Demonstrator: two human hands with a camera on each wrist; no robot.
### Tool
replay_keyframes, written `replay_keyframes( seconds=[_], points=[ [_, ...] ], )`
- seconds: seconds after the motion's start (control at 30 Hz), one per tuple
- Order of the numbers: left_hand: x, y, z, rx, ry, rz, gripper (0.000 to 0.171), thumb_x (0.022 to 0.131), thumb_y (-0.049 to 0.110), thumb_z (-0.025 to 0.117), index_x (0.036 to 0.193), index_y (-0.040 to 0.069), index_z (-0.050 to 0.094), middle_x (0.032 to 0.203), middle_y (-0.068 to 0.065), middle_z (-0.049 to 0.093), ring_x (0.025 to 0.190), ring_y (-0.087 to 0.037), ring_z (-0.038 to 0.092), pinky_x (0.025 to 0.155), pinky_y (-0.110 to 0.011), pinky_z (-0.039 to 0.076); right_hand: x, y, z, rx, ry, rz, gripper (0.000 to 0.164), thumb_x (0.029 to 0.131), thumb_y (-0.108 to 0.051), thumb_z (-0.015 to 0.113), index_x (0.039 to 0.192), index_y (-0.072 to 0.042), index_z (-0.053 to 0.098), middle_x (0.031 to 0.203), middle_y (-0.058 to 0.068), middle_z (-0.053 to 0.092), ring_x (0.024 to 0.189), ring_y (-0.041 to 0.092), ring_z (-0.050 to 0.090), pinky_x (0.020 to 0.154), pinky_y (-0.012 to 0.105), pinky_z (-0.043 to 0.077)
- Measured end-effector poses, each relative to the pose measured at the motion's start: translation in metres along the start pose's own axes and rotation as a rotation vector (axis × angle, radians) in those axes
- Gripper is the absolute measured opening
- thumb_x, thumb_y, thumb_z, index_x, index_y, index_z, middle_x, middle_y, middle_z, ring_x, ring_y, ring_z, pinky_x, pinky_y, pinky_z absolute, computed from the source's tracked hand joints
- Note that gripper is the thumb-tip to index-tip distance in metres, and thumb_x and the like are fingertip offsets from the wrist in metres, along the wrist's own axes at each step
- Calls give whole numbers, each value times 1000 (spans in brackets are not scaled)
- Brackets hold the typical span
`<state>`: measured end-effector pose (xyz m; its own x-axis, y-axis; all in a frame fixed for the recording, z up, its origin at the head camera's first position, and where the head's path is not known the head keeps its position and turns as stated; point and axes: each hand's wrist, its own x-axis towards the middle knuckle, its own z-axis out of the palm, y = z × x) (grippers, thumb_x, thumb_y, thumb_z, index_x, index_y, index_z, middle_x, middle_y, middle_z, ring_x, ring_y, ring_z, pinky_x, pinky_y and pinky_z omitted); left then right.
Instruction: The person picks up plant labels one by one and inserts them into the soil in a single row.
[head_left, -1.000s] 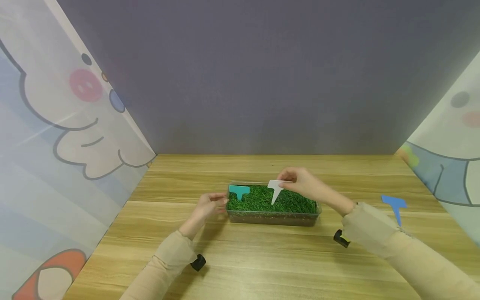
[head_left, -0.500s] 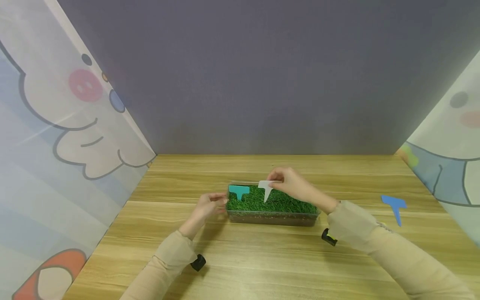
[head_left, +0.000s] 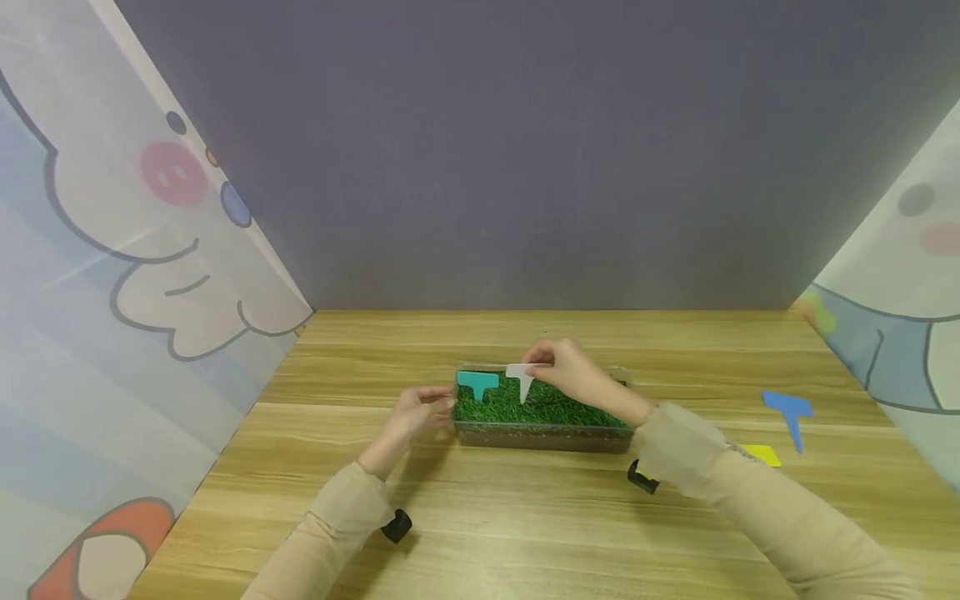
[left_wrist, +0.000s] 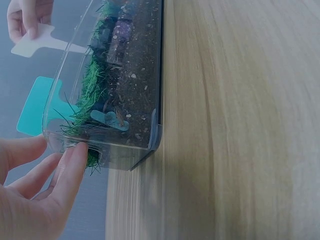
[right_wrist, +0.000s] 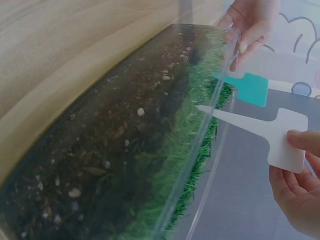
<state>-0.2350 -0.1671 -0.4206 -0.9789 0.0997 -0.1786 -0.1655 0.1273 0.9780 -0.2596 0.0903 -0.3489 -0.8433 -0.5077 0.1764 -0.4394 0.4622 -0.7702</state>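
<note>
My right hand [head_left: 562,367] pinches a white T-shaped plant label [right_wrist: 287,140] by its head between thumb and fingers. The label's pointed stem aims down, and its tip is at the grass [head_left: 555,408] in a clear planter box [head_left: 543,438]. A teal plant label [head_left: 478,382] stands in the grass near the box's left end; its lower stem shows through the wall [left_wrist: 111,120] in the left wrist view. With fairly straight fingers, my left hand [head_left: 412,412] touches the box's left end. Dark soil [left_wrist: 132,75] lies beneath the grass.
On the table [head_left: 525,517] to the right lie a blue plant label [head_left: 789,412] and a yellow piece [head_left: 762,454], partly hidden by the right sleeve. A grey panel [head_left: 525,167] stands behind, with cartoon-printed walls at both sides.
My right hand has carried the white label left along the planter, closer to the teal one. The yellow piece has come into sight beside the sleeve. My left hand has stayed put.
</note>
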Motion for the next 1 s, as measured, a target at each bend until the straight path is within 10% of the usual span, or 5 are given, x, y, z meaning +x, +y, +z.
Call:
replay_keyframes(
  seconds=[1.0],
  points=[
    [-2, 7, 5, 2, 72, -67, 32, 86, -3, 52, 117, -7, 52, 111, -25, 54, 96, -33, 57, 82, -41, 51, 6, 16, 20, -39, -1, 24, 10, 84, -5, 58, 93, -3, 62, 92, 8, 62, 88, 22, 58, 73, 30, 53]
  ],
)
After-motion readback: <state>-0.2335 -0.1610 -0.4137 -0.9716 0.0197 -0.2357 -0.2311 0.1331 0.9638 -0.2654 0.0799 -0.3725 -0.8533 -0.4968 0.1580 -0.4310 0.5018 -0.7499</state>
